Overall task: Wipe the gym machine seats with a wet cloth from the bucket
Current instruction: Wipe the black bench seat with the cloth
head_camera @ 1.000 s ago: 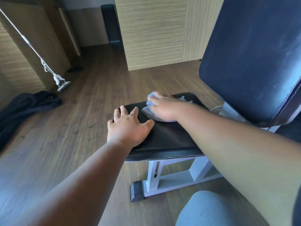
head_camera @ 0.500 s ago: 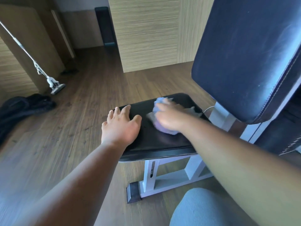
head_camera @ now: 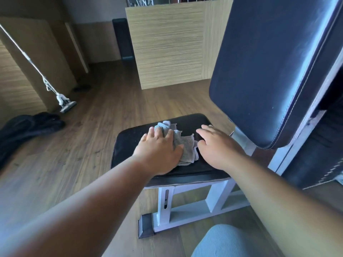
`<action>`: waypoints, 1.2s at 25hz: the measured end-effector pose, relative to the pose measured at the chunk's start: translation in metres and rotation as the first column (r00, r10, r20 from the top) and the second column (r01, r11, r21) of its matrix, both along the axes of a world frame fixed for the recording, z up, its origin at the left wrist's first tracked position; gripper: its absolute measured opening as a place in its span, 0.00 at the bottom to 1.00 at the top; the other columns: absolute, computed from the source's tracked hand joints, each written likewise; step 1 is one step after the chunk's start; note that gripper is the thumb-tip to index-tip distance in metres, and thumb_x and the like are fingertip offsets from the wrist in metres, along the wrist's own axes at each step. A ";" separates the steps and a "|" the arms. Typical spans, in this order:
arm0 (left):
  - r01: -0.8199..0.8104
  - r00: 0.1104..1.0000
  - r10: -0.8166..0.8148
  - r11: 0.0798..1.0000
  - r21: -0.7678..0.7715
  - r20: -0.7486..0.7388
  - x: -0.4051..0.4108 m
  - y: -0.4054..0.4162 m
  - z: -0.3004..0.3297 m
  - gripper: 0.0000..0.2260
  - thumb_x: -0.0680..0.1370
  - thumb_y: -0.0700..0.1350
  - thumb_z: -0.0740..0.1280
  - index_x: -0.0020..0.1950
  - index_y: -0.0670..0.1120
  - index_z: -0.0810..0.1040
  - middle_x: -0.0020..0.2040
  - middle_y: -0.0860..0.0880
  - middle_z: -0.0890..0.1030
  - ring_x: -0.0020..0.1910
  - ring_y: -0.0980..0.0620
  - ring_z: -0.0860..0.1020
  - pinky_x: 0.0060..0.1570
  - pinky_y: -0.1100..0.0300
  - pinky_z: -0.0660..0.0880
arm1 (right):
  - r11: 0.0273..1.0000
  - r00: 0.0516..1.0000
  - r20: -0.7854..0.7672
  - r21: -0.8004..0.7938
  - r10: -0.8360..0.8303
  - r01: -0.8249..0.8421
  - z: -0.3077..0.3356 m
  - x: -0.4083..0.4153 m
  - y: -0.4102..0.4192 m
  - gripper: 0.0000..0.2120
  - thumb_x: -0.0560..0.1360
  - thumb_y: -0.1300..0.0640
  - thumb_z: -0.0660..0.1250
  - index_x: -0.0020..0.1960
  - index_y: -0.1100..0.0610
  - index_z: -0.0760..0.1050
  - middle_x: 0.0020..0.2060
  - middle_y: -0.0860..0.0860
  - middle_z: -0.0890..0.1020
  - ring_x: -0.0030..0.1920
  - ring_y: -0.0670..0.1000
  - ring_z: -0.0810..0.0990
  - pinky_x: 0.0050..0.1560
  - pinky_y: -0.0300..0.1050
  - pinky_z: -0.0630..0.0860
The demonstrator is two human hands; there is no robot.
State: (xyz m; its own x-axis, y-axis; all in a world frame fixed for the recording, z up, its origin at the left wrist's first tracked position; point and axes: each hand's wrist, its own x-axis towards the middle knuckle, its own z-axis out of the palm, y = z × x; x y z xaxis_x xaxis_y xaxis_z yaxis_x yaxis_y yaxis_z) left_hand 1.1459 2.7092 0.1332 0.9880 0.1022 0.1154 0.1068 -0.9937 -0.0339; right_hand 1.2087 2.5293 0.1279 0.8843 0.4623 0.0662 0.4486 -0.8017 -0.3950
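Where the right hand (head_camera: 217, 145) wiped before, left hand (head_camera: 159, 147) now presses cloth (head_camera: 185, 147) — both flat, unclenched.

The crumpled grey cloth (head_camera: 182, 145) has changed hands. A second ago the right hand (head_camera: 217, 145) pressed it onto the black padded seat (head_camera: 128, 143) while the left hand (head_camera: 159, 151) lay flat on the seat's 9 o'clock edge. Now the left hand has slid toward 3 o'clock and lies flat on the cloth's 9 o'clock half with its fingers spread, and the right hand has let go and rests just beside the cloth at its 3 o'clock edge, fingers relaxed. The cloth, bunched up under the right palm before, now lies more spread out near the seat's middle
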 end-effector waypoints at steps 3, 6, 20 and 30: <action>0.074 0.990 -0.060 0.991 0.111 -0.126 0.040 -0.016 0.006 0.26 0.81 0.54 0.44 0.73 0.43 0.65 0.71 0.36 0.64 0.70 0.33 0.61 0.72 0.41 0.58 | 0.994 0.997 0.054 0.090 -0.058 0.054 0.001 0.000 -0.002 0.16 0.81 0.54 0.51 0.64 0.54 0.72 0.71 0.47 0.71 0.69 0.51 0.68 0.61 0.49 0.69; 0.211 0.959 -0.187 0.973 0.094 -0.212 0.079 -0.027 0.012 0.21 0.84 0.52 0.50 0.74 0.47 0.65 0.77 0.36 0.57 0.74 0.30 0.56 0.75 0.39 0.53 | 0.986 0.994 -0.022 0.121 -0.111 0.113 0.002 0.000 -0.004 0.24 0.83 0.47 0.49 0.78 0.48 0.60 0.77 0.45 0.65 0.72 0.52 0.67 0.63 0.50 0.67; -0.268 0.949 0.239 0.955 -0.127 -0.205 0.015 0.097 0.008 0.29 0.79 0.68 0.48 0.79 0.60 0.52 0.78 0.47 0.60 0.77 0.43 0.59 0.73 0.45 0.58 | 0.994 0.999 -0.013 -0.096 -0.052 0.051 -0.006 0.007 -0.006 0.34 0.79 0.34 0.47 0.81 0.46 0.49 0.81 0.43 0.46 0.80 0.50 0.53 0.70 0.53 0.63; 0.034 0.977 -0.040 0.999 -0.035 -0.212 0.046 0.002 0.012 0.42 0.74 0.76 0.45 0.82 0.54 0.45 0.82 0.47 0.46 0.80 0.47 0.45 0.77 0.48 0.46 | 0.991 0.998 0.046 -0.124 -0.043 0.048 -0.004 0.007 -0.004 0.27 0.81 0.40 0.49 0.76 0.51 0.58 0.79 0.46 0.55 0.77 0.49 0.55 0.57 0.51 0.64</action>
